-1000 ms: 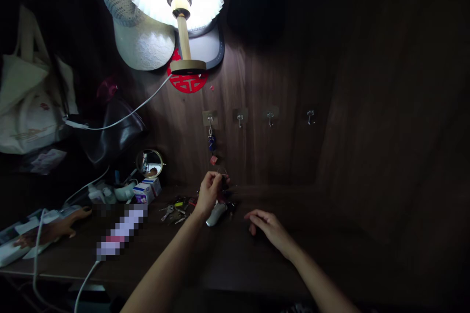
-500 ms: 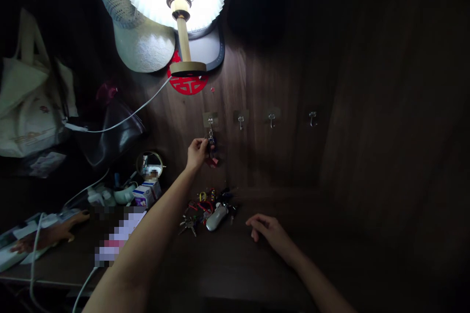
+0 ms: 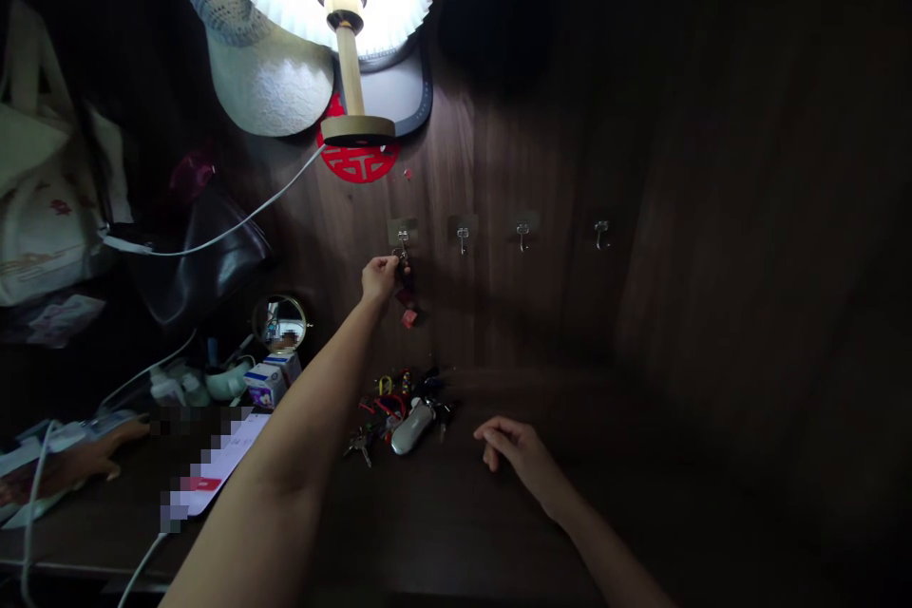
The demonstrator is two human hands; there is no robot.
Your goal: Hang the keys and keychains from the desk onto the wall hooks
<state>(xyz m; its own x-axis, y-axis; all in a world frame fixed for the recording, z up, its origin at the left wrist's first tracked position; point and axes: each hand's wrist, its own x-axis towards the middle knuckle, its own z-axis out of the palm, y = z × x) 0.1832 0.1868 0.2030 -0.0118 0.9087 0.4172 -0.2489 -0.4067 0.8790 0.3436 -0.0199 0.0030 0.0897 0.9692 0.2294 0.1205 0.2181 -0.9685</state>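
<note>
My left hand (image 3: 380, 279) is raised to the wall, fingertips pinched on the metal ring of a keychain (image 3: 408, 315) just under the leftmost hook (image 3: 403, 237). A small reddish pendant dangles from the keychain below my fingers. Whether the ring sits on the hook is hard to make out. Lower down, a pile of keys (image 3: 362, 446) with coloured rings lies on the dark desk, beside a silver oval case (image 3: 413, 427). My right hand (image 3: 519, 452) hovers over the desk right of the pile, fingers loosely bent and apart, holding nothing.
Three more wall hooks (image 3: 522, 236) run to the right. A lit lamp (image 3: 348, 66) and hats (image 3: 275, 85) are above. Boxes (image 3: 273, 380), a round mirror (image 3: 280, 321), a lit phone (image 3: 226, 461) and white cables crowd the desk's left side; bags (image 3: 53, 209) hang there.
My left hand has risen slightly, closer to the leftmost hook, with the keychain. The right hand stays almost in place. The view has shifted a little.
</note>
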